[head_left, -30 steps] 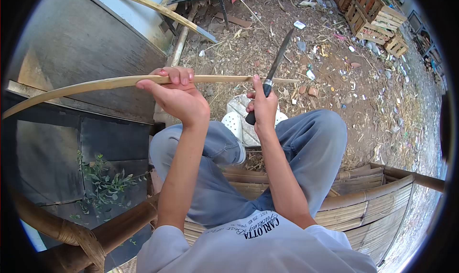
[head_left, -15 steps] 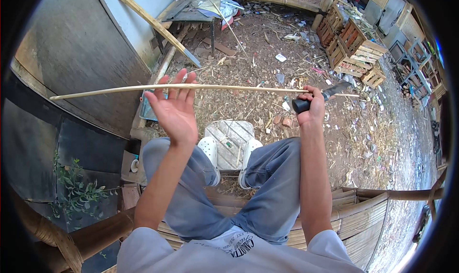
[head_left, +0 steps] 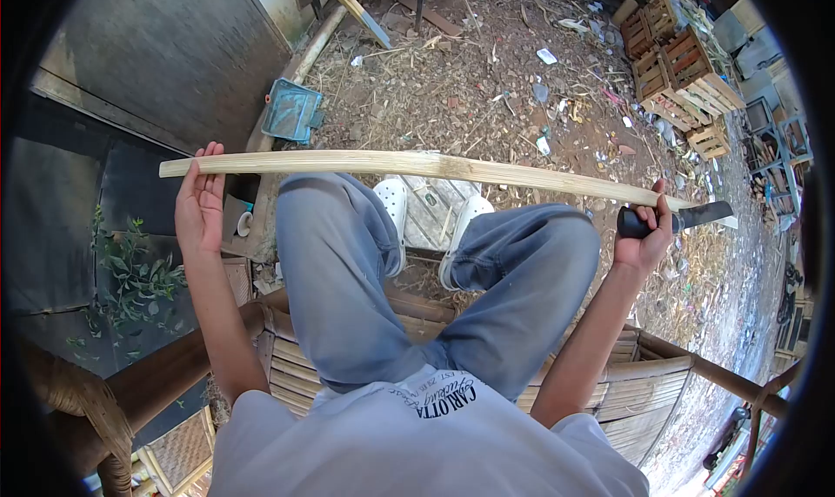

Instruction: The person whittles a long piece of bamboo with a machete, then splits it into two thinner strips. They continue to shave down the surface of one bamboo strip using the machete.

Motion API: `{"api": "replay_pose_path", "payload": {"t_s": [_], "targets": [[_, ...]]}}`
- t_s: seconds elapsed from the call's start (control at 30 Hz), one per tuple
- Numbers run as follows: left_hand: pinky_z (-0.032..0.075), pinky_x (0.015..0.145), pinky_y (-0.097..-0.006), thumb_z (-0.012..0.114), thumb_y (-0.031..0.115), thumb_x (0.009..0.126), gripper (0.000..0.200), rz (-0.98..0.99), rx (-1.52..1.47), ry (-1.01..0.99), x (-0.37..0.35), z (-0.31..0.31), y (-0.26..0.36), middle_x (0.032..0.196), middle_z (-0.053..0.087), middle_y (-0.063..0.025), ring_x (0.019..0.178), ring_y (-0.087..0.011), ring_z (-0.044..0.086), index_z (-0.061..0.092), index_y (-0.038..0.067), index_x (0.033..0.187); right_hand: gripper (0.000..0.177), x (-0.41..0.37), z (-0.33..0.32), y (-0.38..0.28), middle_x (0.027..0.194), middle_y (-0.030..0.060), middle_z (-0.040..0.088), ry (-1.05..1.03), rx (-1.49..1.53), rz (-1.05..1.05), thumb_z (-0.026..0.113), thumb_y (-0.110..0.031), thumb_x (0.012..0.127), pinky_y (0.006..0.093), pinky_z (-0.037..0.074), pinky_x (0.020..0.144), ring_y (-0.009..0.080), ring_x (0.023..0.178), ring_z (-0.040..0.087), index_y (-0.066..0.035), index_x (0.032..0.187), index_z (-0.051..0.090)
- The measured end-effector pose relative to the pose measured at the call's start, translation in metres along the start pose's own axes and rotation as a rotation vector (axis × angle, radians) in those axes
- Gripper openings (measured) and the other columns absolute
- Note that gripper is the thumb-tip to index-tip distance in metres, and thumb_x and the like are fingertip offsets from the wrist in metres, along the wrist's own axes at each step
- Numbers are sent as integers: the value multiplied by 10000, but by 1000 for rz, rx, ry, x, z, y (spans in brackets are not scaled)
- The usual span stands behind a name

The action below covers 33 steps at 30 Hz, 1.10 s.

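Note:
A long pale bamboo strip [head_left: 348,162] stretches across in front of me, its broad ridged face showing and a node near the middle. My left hand [head_left: 202,206], palm up, holds it near the left end, with fingertips showing above its upper edge. Toward the other end, my right hand [head_left: 645,240] is closed around both the strip and a knife. The knife's black handle [head_left: 635,223] points left, and its dark broad blade [head_left: 706,213] sticks out to the right, overlapping the strip's tip. Below the strip are my knees in grey-blue trousers [head_left: 348,271].
I sit on a bamboo bench [head_left: 639,401], my white clogs on a worn board [head_left: 430,214]. A blue plastic basket [head_left: 292,112] lies at left on littered ground. Wooden crates [head_left: 678,75] are stacked at upper right. A leafy plant [head_left: 135,271] grows by the dark left wall.
The strip has turned from its narrow edge to its broad face. My left hand moved left toward its end; my right hand moved right and down with the knife. The view tilted down.

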State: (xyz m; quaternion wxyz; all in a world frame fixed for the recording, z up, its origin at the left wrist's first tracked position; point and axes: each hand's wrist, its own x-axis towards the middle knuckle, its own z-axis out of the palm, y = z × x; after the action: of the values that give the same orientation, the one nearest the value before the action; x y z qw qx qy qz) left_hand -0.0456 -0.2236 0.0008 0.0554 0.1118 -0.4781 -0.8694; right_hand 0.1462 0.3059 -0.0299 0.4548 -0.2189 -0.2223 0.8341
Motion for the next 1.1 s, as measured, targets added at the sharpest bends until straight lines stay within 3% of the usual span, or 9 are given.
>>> {"api": "replay_pose_path", "payload": {"t_s": [0.37, 0.47, 0.5, 0.57, 0.6, 0.67, 0.73, 0.87, 1.1], "targets": [[544, 926, -364, 695, 179, 884, 562, 171, 404, 105, -26, -39, 0, 1211, 557, -201, 1124, -261, 584, 376, -60, 1281, 274, -60, -43, -27, 1162, 66, 614, 0, 53, 36, 460, -63, 981, 179, 406, 517, 14, 511, 400, 44, 1233, 478], [449, 989, -442, 771, 286, 816, 755, 771, 1119, 534, -30, -30, -7, 1303, 465, -177, 1140, -284, 527, 347, -41, 1348, 322, -66, -50, -29, 1183, 61, 606, -36, 52, 44, 461, -60, 984, 181, 406, 523, 7, 514, 397, 43, 1289, 450], [449, 989, -442, 771, 286, 816, 755, 768, 1119, 533, -40, -19, -4, 1303, 465, -177, 1140, -284, 527, 347, -41, 1348, 344, -67, -53, -29, 1196, 60, 602, -80, 64, 66, 462, -58, 984, 183, 406, 525, 6, 515, 396, 43, 1312, 434], [368, 1028, -468, 696, 318, 873, 574, 1261, 1552, 282, -66, 15, 8, 1161, 554, -141, 1106, -301, 546, 475, -8, 1289, 357, -68, -52, -28, 1195, 58, 602, -57, 45, 52, 464, -58, 984, 184, 404, 528, 5, 516, 396, 41, 1325, 427], [368, 1028, -468, 696, 318, 873, 574, 1258, 1551, 290, -63, 12, 6, 1161, 554, -141, 1106, -301, 546, 475, -8, 1289, 371, -69, -51, -27, 1194, 57, 603, -36, 27, 42, 466, -59, 984, 185, 402, 530, 3, 517, 395, 40, 1338, 420], [347, 1025, -436, 584, 325, 941, 332, 922, 1505, -229, -50, 4, -2, 892, 601, -117, 933, -285, 581, 630, 4, 1016, 368, -72, -47, -26, 1191, 56, 605, -19, -35, 57, 468, -60, 984, 184, 397, 532, 3, 515, 390, 35, 1337, 430], [362, 997, -423, 543, 313, 962, 328, 918, 1588, -284, -40, -5, -5, 788, 573, -109, 840, -279, 563, 621, 1, 896, 365, -75, -39, -26, 1187, 55, 607, -7, -96, 69, 470, -61, 984, 182, 393, 534, 2, 513, 386, 30, 1336, 440], [398, 771, -367, 535, 237, 967, 396, 985, 1611, -373, -39, -7, -6, 609, 482, -99, 609, -267, 462, 530, -12, 659, 292, -91, -34, -39, 780, 1, 480, 190, -722, -166, 577, -350, 963, 220, 348, 447, 62, 507, 383, -69, 979, 498], [319, 550, -380, 558, 112, 925, 363, 1058, 1557, -490, -34, -24, -3, 574, 432, -113, 551, -278, 405, 462, -23, 601, 255, -175, 6, -12, 646, 22, 438, -4, -841, 61, 471, -301, 1011, 258, 465, 440, 121, 519, 516, -57, 1078, 446]]}}
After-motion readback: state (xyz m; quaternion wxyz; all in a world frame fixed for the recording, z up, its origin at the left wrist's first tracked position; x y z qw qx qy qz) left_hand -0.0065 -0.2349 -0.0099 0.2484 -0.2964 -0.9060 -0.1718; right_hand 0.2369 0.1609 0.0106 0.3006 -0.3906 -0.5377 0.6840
